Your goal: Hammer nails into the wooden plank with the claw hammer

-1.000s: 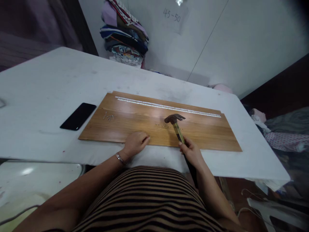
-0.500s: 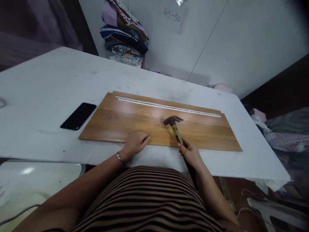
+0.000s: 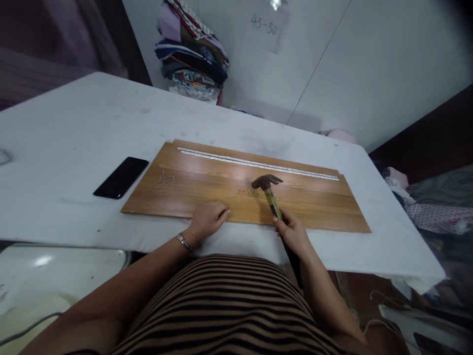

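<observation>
A claw hammer (image 3: 271, 197) with a rusty head and a yellow and black handle is gripped in my right hand (image 3: 293, 231). Its head is over the middle of a brown wooden board (image 3: 207, 187); I cannot tell whether it touches the wood. My left hand (image 3: 209, 217) rests closed at the board's near edge, the inside of its fingers hidden. Several loose nails (image 3: 167, 178) lie on the board's left part. Small dark marks, perhaps holes, dot the wood near the hammer head. Two printed white strips (image 3: 258, 164) run along the far side.
The board lies on a table with a white cover (image 3: 88, 128). A black phone (image 3: 121, 177) lies left of the board. Folded cloth (image 3: 194, 54) is stacked behind the table, against the wall. A white stool-like seat (image 3: 62, 266) stands at the lower left.
The hammer head has shifted very slightly up and to the right with my right hand. My left hand, the nails and the board stay in place.
</observation>
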Demonstrator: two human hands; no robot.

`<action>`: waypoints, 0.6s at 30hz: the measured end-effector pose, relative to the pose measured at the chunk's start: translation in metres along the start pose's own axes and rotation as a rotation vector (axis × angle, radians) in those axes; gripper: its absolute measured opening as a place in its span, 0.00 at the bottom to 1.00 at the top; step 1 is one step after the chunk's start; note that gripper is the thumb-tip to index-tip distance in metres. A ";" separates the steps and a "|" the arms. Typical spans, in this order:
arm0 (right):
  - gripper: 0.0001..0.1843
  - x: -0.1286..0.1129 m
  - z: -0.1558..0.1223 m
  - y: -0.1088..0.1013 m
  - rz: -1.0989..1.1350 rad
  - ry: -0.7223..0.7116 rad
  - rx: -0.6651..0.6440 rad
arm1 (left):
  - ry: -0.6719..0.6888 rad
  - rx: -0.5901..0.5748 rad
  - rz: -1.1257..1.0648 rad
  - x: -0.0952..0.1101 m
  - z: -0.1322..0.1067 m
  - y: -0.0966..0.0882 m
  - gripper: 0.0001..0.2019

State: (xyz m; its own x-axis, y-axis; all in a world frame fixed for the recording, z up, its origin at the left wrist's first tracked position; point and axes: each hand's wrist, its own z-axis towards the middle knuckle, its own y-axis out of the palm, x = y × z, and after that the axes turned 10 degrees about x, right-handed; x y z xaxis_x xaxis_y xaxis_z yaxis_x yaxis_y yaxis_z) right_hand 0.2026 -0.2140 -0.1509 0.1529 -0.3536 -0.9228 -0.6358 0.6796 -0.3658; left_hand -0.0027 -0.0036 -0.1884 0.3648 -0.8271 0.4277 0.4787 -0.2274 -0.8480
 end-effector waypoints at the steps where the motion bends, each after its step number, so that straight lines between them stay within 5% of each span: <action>1: 0.30 0.001 0.000 0.001 -0.002 0.005 0.003 | 0.005 0.004 -0.002 0.000 0.000 0.000 0.16; 18: 0.33 -0.003 0.000 -0.002 -0.005 0.018 -0.008 | 0.022 0.035 -0.017 -0.003 -0.002 0.004 0.15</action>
State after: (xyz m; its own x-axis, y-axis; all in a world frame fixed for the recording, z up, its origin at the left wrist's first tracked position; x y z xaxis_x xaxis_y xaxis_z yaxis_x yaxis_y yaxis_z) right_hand 0.2036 -0.2141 -0.1478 0.1425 -0.3685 -0.9187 -0.6410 0.6728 -0.3693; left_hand -0.0033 -0.0027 -0.1935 0.3388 -0.8344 0.4347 0.5124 -0.2239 -0.8291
